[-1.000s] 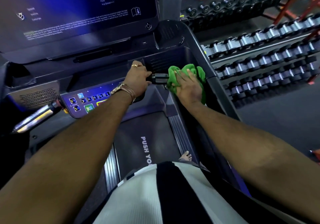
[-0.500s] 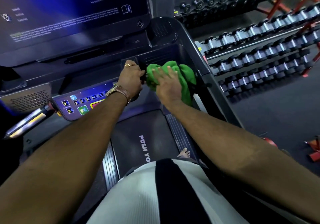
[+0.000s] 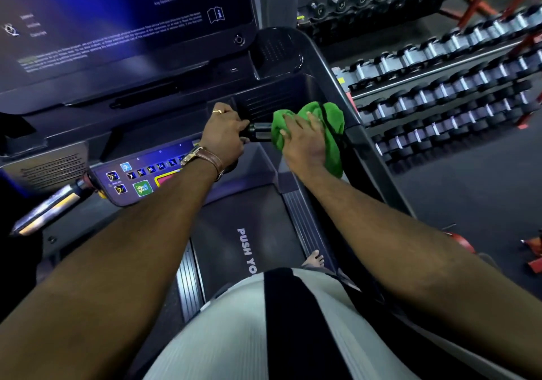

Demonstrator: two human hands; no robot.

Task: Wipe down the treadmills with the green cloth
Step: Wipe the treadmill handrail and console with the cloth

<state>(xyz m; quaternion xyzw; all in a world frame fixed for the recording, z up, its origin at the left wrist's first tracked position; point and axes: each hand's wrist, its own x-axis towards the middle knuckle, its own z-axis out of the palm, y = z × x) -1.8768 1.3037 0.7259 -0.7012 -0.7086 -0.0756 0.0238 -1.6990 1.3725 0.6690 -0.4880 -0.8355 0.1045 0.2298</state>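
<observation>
I stand on a dark treadmill (image 3: pixel 264 221) with a lit console screen (image 3: pixel 117 18) ahead. My right hand (image 3: pixel 305 142) presses the bunched green cloth (image 3: pixel 331 124) against the short metal handlebar (image 3: pixel 259 131) and the inner wall of the right side rail (image 3: pixel 378 156). My left hand (image 3: pixel 225 133), with a ring and a brown watch strap, is closed around the left end of that same handlebar. A short stretch of the bar shows between the two hands.
The button panel (image 3: pixel 140 177) sits below my left wrist, and a chrome grip (image 3: pixel 50 206) sticks out at the left. Dumbbell racks (image 3: pixel 445 86) line the floor to the right. A bare foot (image 3: pixel 315 261) rests on the right footrail.
The cloth and my right hand slid left along the bar toward my left hand, then back right a little, so the bar shows again. My left hand kept its hold.
</observation>
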